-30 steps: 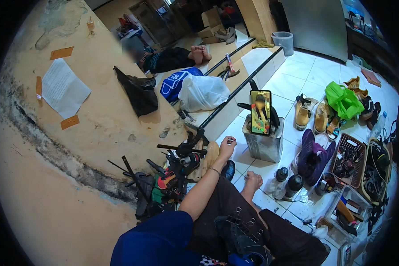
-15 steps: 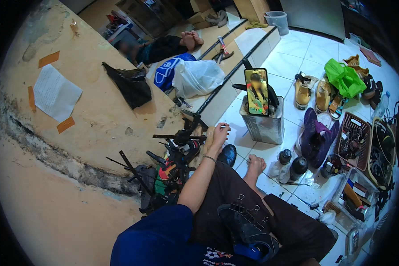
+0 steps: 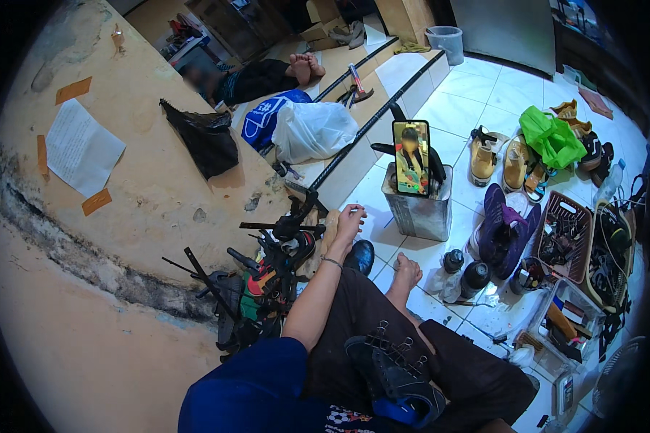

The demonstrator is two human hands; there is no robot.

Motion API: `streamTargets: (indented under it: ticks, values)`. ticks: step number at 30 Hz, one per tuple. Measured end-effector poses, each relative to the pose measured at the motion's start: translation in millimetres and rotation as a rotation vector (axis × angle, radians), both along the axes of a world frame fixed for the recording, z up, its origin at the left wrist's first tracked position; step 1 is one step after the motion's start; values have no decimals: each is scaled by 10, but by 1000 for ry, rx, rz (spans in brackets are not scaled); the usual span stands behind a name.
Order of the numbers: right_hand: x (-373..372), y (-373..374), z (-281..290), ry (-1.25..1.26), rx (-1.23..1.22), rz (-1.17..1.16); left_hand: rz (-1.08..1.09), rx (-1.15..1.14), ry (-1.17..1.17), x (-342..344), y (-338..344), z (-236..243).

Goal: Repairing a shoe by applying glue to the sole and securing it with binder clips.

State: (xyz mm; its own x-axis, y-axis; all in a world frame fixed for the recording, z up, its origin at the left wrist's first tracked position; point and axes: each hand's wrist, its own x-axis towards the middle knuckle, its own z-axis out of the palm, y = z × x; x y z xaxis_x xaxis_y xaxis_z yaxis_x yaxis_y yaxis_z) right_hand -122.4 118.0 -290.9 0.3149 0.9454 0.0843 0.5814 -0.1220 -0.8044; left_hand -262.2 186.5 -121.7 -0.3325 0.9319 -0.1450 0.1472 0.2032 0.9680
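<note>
My left hand [image 3: 349, 222] hangs past my left knee, its forearm resting along the thigh. Its fingers are loosely curled, with a small whitish bit at the fingertips that I cannot make out. On my lap lies a black shoe [image 3: 393, 382] with a blue lining, and several black binder clips [image 3: 399, 352] grip its upper edge. Neither hand touches the shoe where it shows. My right hand is out of view; only a patch of skin shows at the lower edge. Below my left hand is a shiny black shoe [image 3: 360, 257].
A phone [image 3: 412, 159] stands on a metal can [image 3: 419, 213] ahead. Dark tools and straps [image 3: 267, 278] crowd the left wall. To the right are purple shoes [image 3: 504, 231], dark bottles [image 3: 475, 278], a brown basket [image 3: 565, 234] and a tool box [image 3: 569, 325]. A person [image 3: 260, 79] lies on the step.
The whole view has shifted slightly, so most things sit a little further left. My left hand stays past the knee, and the clipped shoe remains on my lap.
</note>
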Motion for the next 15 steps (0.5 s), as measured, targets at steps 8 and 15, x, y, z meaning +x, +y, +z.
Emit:
streamTargets:
  ticks: [8,15]
  values:
    - [68,51,202,494,-78,-56,16,8,-45,-2,7,-38]
    - [72,66,187,505,-172,-19,-5,-30,-22,-3,-9,-5]
